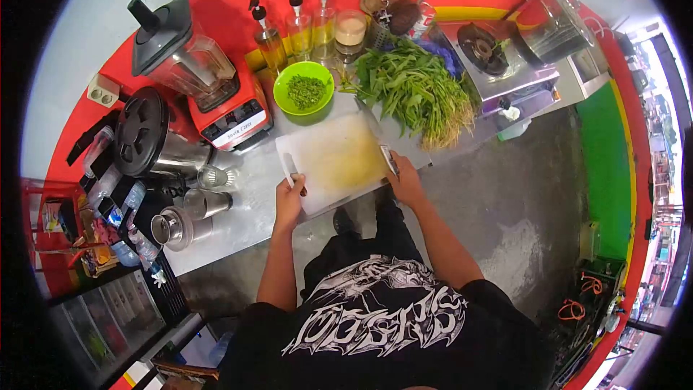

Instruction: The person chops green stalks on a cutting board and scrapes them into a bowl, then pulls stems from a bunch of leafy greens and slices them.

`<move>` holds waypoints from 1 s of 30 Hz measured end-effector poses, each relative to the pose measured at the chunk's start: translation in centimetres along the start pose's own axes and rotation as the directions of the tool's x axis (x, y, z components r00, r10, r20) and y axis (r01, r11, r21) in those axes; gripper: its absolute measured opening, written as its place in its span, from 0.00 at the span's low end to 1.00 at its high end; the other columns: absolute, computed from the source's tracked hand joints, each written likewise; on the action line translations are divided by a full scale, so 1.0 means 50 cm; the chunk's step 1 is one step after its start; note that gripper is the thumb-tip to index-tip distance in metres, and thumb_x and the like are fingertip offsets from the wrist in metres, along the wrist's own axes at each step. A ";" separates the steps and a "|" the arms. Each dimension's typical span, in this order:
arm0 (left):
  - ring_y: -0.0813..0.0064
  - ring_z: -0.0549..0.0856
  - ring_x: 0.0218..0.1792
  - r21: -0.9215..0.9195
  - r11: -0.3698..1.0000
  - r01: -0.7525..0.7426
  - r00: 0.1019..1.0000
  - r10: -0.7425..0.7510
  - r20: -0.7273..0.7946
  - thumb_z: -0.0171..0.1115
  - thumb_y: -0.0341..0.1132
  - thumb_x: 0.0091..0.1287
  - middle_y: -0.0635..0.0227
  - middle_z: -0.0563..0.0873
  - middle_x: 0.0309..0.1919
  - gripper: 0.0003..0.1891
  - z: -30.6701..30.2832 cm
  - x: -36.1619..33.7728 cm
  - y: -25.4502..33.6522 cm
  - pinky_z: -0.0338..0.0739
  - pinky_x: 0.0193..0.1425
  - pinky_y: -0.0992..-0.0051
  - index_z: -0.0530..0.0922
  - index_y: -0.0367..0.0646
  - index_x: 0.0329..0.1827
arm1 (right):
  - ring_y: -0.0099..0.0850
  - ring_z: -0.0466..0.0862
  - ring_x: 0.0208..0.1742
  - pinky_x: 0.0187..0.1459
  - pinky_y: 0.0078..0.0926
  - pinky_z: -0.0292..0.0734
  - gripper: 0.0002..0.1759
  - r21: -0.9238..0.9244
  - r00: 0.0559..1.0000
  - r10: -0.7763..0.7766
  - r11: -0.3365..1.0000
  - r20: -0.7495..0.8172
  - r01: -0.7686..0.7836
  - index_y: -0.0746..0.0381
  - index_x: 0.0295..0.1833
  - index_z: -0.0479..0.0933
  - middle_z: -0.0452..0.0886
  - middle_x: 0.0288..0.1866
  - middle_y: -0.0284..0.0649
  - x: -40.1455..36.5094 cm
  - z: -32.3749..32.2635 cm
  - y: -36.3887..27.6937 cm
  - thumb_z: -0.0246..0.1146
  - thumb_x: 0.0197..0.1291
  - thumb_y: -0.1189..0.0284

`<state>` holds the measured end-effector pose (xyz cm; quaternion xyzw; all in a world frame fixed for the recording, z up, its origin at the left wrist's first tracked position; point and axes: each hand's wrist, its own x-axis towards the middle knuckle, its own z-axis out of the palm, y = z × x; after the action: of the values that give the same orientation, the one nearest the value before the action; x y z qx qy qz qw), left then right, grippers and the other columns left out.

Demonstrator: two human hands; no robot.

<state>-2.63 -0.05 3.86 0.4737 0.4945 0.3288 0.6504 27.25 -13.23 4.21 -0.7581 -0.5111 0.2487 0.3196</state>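
A white cutting board (333, 150) with a yellowish-green stain lies at the front of the metal counter, its near edge by my body. My left hand (289, 201) is closed on its left edge, at a slot-like opening. On the opposite edge my right hand (406, 179) is closed, beside a narrow pale and dark shape I cannot make out clearly. A knife blade (369, 117) shows along the board's far right edge. Beyond the board stands a lime-green bowl (317, 110) with chopped greens (306, 92) in it. A pile of leafy greens (419, 87) with roots lies to the right.
A red blender (229, 119), a lidded metal pot (177, 148) and metal cups (202, 204) stand left. Pump bottles (299, 35) and a glass jar (350, 31) line the red wall. A metal appliance (498, 61) stands at the right end of the counter.
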 end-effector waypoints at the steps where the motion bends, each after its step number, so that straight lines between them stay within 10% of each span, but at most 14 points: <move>1: 0.83 0.75 0.28 0.065 0.996 0.065 0.997 -0.063 -0.043 0.62 0.37 0.76 0.75 0.78 0.24 0.11 -0.001 0.001 0.000 0.68 0.36 0.77 0.82 0.38 0.39 | 0.55 0.78 0.56 0.59 0.49 0.74 0.34 -0.035 1.000 -0.012 0.999 -0.004 0.012 0.63 0.77 0.64 0.76 0.58 0.54 0.003 0.013 -0.001 0.63 0.68 0.69; 12: 0.73 0.84 0.57 0.029 0.998 0.056 0.994 -0.053 -0.091 0.61 0.27 0.72 0.57 0.86 0.59 0.24 -0.055 -0.050 -0.036 0.76 0.62 0.76 0.74 0.32 0.71 | 0.52 0.79 0.56 0.57 0.43 0.76 0.36 -0.001 0.997 0.046 0.999 0.066 -0.046 0.60 0.78 0.64 0.73 0.59 0.51 -0.006 0.038 -0.030 0.66 0.65 0.72; 30: 0.79 0.84 0.45 0.150 0.988 0.028 0.985 -0.053 0.167 0.57 0.31 0.75 0.73 0.89 0.46 0.10 0.218 0.012 0.112 0.76 0.53 0.75 0.84 0.45 0.54 | 0.47 0.83 0.56 0.57 0.46 0.78 0.30 -0.012 0.955 0.214 0.976 0.206 -0.216 0.59 0.72 0.74 0.83 0.53 0.48 0.034 -0.301 0.143 0.66 0.69 0.59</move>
<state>8.20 -0.80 9.62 0.5364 0.4696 0.2365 0.6602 42.86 -17.07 8.96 -0.7776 -0.4546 0.3620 0.2400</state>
